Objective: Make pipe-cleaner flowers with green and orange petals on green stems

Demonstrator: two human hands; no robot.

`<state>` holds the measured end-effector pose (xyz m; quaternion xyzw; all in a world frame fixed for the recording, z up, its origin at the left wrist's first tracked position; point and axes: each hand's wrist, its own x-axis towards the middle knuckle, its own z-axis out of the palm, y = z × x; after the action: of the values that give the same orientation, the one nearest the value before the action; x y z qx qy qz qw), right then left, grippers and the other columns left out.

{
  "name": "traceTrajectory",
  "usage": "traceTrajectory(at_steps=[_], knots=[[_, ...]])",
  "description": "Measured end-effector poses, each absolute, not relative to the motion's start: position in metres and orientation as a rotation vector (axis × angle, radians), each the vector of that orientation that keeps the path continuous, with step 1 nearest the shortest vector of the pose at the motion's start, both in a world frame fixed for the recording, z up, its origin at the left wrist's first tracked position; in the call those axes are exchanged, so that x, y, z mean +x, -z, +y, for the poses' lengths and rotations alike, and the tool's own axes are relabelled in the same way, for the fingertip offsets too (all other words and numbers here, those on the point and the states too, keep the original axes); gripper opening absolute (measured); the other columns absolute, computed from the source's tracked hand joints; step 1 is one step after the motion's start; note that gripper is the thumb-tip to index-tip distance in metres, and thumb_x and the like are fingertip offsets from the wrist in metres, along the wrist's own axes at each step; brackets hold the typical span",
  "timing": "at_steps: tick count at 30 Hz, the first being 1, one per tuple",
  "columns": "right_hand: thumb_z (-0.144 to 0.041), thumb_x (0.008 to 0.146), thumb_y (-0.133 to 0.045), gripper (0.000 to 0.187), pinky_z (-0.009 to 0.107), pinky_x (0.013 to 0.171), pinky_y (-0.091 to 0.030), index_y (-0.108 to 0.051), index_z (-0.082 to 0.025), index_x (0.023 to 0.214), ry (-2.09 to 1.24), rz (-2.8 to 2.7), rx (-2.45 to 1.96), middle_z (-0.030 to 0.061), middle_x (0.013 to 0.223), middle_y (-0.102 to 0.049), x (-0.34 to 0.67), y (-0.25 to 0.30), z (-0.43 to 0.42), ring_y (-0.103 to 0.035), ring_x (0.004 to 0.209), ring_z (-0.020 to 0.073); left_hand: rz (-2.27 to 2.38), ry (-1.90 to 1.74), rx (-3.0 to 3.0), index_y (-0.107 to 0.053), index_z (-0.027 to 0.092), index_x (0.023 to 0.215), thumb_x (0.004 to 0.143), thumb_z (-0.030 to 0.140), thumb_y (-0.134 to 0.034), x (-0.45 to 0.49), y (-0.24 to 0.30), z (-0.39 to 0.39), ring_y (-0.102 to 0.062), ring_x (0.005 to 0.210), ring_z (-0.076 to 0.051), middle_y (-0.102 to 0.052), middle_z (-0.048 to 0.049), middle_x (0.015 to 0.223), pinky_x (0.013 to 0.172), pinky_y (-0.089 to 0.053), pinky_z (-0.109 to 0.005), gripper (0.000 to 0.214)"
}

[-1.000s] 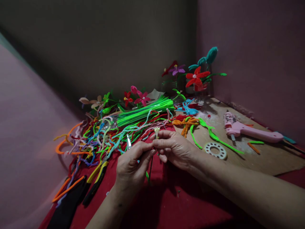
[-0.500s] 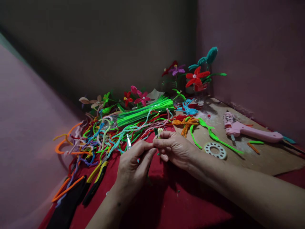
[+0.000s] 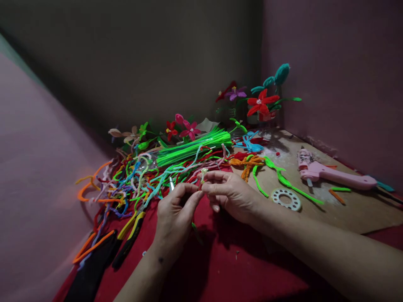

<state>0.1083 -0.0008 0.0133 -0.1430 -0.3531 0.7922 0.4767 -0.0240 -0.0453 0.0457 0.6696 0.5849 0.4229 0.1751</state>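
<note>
Over the red tabletop [image 3: 233, 277], we hold a cream-tipped cluster [image 3: 204, 171] upright: the right hand's [image 3: 234, 195] fingers clamp its base, the left hand's [image 3: 176, 216] meet alongside, apparently pinching it too. We seem to be fastening it; the next move calls for steadiness.

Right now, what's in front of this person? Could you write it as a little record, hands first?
Right hand: pinching a small pale-tipped bunch
Left hand: fingertips close to the right hand's; its hold is hard to tell
Behind hands: bundle of green fuzzy stems
Left side: pliers, yellow-and-black handles
Right side: pink glue gun on a brown board
Back right: red flower
</note>
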Motion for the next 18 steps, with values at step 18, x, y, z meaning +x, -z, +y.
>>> traceTrajectory(at_steps=[18], knots=[[-0.025,0.065,-0.072,0.019,0.020,0.037,-0.025,-0.058,-0.014,0.059,-1.812,-0.891,-0.414,-0.0048,0.050,-0.051,0.1070,-0.0114,0.0005,-0.038,0.038,0.0035,1.435,-1.132,1.457,-0.061,0.016,0.093,0.071,0.030,-0.065,-0.0179,-0.0504,-0.0444,-0.059,0.072,-0.014,-0.064,-0.0012,0.075,0.068,-0.045,-0.024,0.026]])
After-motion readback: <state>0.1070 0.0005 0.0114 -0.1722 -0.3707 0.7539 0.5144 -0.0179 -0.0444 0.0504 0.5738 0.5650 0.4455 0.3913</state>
